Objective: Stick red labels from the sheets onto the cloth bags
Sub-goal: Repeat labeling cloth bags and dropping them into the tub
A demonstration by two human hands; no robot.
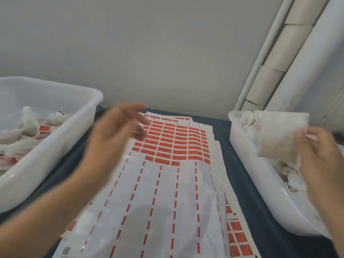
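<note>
A stack of white paper sheets of red rectangular labels (167, 164) lies in front of me down the middle of the dark blue table (247, 174), running from the near edge to the far side; the labels left on the top sheet sit at its far end. To the left of the stack stands a translucent white plastic tub (61, 146) with labelled cloth bags (35, 129) in it. To the right stands a second translucent white plastic tub (260, 183) holding unlabelled cloth bags (290, 175). My left hand (113, 133) hovers over the stack's far left part. My right hand (320, 153) holds a white cloth bag (277, 135) above the right tub. Behind the table is a plain pale wall (149, 53), with cardboard tubes and white pipes (284, 53) leaning at the far right.
</note>
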